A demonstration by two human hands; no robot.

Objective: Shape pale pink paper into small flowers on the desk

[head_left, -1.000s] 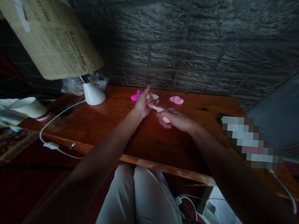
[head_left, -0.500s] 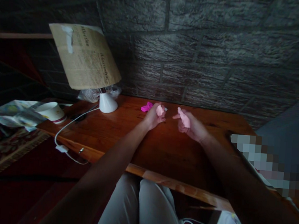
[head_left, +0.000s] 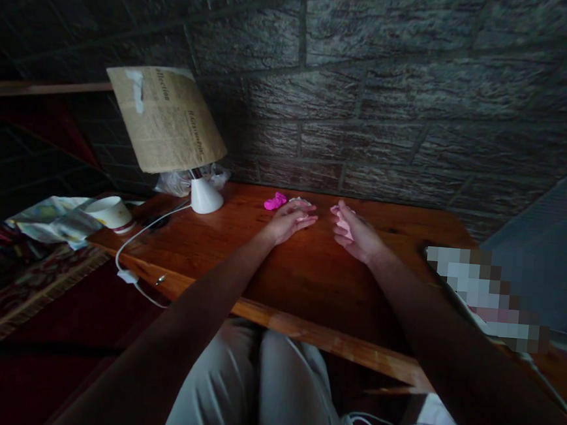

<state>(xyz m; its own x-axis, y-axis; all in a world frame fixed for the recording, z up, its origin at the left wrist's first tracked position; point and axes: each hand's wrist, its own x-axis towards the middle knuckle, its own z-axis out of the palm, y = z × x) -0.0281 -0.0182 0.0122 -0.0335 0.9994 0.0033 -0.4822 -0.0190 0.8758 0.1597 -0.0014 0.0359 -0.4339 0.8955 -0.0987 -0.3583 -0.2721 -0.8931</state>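
Observation:
Both my hands are over the back half of the wooden desk, a short gap apart. My left hand is turned back-up with its fingers pointing right, and a bit of pale pink dough shows between them; most of that piece is hidden. In my right hand a larger lump of pale pink dough is held between thumb and curled fingers. A bright magenta lump lies on the desk just left of my left hand. Behind that hand a whitish piece is partly covered.
On the left stand a lamp with a newsprint shade, its white cord hanging over the front edge, and a white cup. A blurred-out flat object lies at the right. The brick wall rises behind the desk.
My left hand has turned back-up and stretched its fingers, so its pink lump is mostly hidden. My right hand's fingers have closed further round its dough. The view has shifted slightly.

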